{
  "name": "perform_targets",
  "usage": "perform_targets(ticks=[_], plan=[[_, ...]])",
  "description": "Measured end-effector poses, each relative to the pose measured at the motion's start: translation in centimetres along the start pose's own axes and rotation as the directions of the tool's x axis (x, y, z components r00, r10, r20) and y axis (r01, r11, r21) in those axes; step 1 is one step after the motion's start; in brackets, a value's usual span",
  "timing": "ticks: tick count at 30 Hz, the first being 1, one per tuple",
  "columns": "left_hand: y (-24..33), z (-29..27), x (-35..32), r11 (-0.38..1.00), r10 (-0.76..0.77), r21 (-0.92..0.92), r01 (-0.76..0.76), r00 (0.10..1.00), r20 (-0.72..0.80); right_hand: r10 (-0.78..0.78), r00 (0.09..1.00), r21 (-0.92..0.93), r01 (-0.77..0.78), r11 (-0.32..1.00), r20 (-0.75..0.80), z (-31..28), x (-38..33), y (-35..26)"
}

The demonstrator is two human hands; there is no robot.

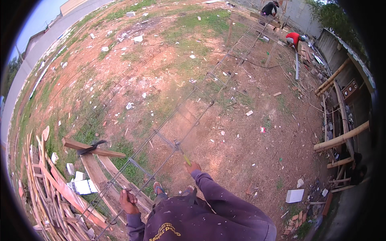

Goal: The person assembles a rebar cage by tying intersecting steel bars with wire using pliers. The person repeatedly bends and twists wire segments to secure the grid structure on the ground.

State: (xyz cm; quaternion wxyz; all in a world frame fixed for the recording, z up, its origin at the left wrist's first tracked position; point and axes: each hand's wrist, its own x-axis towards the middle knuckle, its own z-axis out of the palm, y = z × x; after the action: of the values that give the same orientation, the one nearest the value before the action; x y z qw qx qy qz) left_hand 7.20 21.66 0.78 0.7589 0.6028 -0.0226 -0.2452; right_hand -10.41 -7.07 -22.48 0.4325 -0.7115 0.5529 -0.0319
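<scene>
My left hand is closed around a near bar of the rebar cage. My right hand grips a tool with a yellow-green handle, its tip set at a crossing of bar and stirrup just beyond the fingers. My feet in sandals show between my arms.

The cage is a long lattice of straight bars ringed by stirrups. It runs from my hands at the near left away to the far right, where it rests on a timber trestle.

Progress, as I judge it: stirrups already stand along the whole visible length, so the frame is assembled. Whether each crossing is tied I cannot tell, since the far ones are too small to read. I take the tying to be under way at the near end.

Near left lie planks and a stack of poles. The ground is red earth with patches of grass and scattered white rubble. A white block lies near right, beside a bamboo-framed shed. Far right, two people bend over their own work.
</scene>
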Motion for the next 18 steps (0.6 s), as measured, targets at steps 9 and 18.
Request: perform_targets(ticks=[9,18], plan=[[-1.0,5.1,-0.6,0.908,0.053,0.377,-0.183,0.942,0.33,-0.007,0.993,-0.002,0.008,1.0,0.121,0.4,5.4,-3.6],[-0.8,7.5,-2.0,0.669,0.3,0.569,-0.478,0.874,0.382,-0.365,0.926,0.689,0.206,0.695,0.092,-4.6,-9.9,-16.1]])
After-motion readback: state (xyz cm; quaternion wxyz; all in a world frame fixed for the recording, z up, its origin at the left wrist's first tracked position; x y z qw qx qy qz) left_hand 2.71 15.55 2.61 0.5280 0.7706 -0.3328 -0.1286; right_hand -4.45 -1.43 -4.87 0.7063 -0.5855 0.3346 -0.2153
